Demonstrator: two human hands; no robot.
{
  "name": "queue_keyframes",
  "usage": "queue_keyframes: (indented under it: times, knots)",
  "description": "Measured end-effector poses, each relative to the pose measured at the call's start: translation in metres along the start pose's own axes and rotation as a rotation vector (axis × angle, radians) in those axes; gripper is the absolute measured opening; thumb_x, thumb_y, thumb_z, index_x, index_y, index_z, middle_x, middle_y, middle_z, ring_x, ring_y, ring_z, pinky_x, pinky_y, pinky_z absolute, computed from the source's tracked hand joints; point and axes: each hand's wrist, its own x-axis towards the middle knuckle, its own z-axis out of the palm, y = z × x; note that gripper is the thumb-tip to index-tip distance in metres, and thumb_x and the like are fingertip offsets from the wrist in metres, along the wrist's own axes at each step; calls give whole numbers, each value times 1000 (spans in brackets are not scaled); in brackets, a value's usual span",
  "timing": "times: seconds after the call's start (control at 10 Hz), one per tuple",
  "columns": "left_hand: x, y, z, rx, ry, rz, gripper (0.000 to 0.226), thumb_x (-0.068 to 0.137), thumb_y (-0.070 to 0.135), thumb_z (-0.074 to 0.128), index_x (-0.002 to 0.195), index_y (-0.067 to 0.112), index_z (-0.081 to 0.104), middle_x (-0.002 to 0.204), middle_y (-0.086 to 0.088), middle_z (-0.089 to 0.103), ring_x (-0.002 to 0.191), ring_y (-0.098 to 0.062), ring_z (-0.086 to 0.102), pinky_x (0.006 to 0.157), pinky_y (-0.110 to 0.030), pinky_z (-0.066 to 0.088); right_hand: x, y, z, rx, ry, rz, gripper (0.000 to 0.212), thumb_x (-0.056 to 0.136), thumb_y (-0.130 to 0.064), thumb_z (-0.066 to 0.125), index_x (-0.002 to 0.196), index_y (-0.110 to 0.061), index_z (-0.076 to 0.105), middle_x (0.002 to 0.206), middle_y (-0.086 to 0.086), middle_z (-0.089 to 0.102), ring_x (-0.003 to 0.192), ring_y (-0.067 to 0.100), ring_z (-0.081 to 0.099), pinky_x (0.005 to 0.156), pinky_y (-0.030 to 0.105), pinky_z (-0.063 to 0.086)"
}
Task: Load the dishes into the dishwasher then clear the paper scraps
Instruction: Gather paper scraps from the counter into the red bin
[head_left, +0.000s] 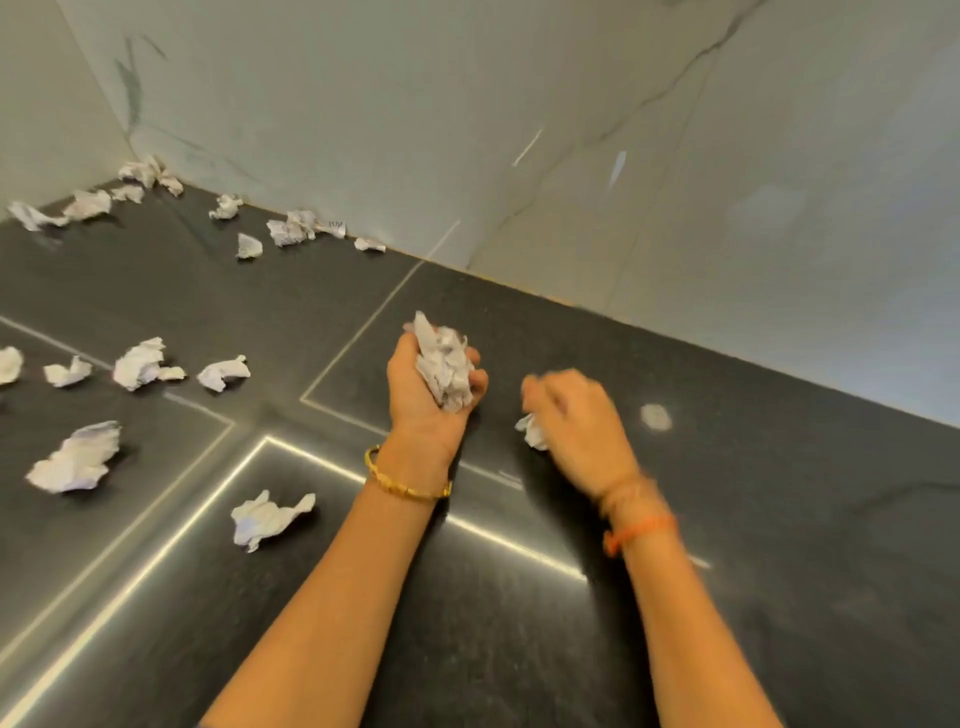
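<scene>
two bare forearms nearest the lens, reaching out over the dark countertop (779, 519). gold bangle (405, 486) on the left wrist, orange thread band (641, 530) on the right. left hand (423, 395) turned palm up, fingers curled round a wad of crumpled paper (447, 366) gathered there. right hand (576, 415) blurred, knuckles up, fingers curled down onto a small paper scrap (532, 431) poking out on its left side; looks like a pinch on it, though blur hides the fingertips. that scrap sitting just right of the left palm, so a short carry leftward into the wad seems the likely next move. one pale smudge of a scrap (655, 417) just beyond the right hand, nearer to it than to the left, too blurred to give any long axis. plenty more scraps well off to the left: one crumpled piece (270, 517) beside the left forearm, a bigger one (78, 462) farther out, a row (140, 364) behind, and a scatter along the grey veined wall (291, 228). left hand nearer all of those, but already full. faint marks on one scrap by the wall, not readable; no brands or labels anywhere. no dishes or dishwasher in view, so judging this to be the paper-clearing part, with much left to gather.
</scene>
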Motion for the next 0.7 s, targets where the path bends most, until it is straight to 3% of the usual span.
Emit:
queue_keyframes:
  times: [0.1,0.2,0.3,0.4,0.5,0.6,0.7]
  knots:
    - [-40,-3,-13,17,-3,-20,40,98,34,29,65,17,46,55,3,50,46,-8,46,41,-12,38,-72,-14,3,-367,140,-82,29,78,-49,40,72,-25,56,73,-2,56,64,19,56,53,29,43]
    - [-86,-1,-30,-3,35,-47,39,97,33,33,68,17,53,59,0,58,47,-12,55,40,-15,43,-102,-22,2,-361,209,-53,30,80,-44,42,63,-21,53,61,-4,52,49,14,54,39,23,36]
    - [-123,-1,-39,31,25,-93,34,96,31,34,70,16,50,61,0,57,49,-13,54,41,-17,43,-101,-33,-7,0,263,150,29,90,-32,53,65,-16,53,64,2,51,58,18,50,56,29,38]
    - [-140,2,-43,31,31,-144,36,95,31,36,67,15,53,62,-2,56,47,-14,54,40,-16,42,-102,-51,-21,1280,363,545,34,84,-23,56,53,-19,42,53,-2,40,43,7,42,41,18,34]
    - [-152,8,-49,5,30,-161,39,92,32,39,60,15,56,62,-1,55,46,-14,54,40,-14,41,-117,-73,-9,1940,349,770,25,85,-22,55,61,-17,52,52,-6,58,42,6,58,35,12,41]
    - [-168,27,-59,-3,54,-123,36,92,32,39,64,14,53,58,0,54,46,-13,52,40,-14,41,-118,-99,10,1666,215,779,22,98,-17,41,76,-17,49,61,-1,52,37,2,49,34,11,36]
    - [-180,61,-72,-39,95,8,46,96,33,35,61,13,58,55,0,56,47,-12,53,39,-15,42,-102,-117,27,1299,88,607,22,98,-9,41,83,-19,54,63,-2,37,45,3,34,40,12,31]
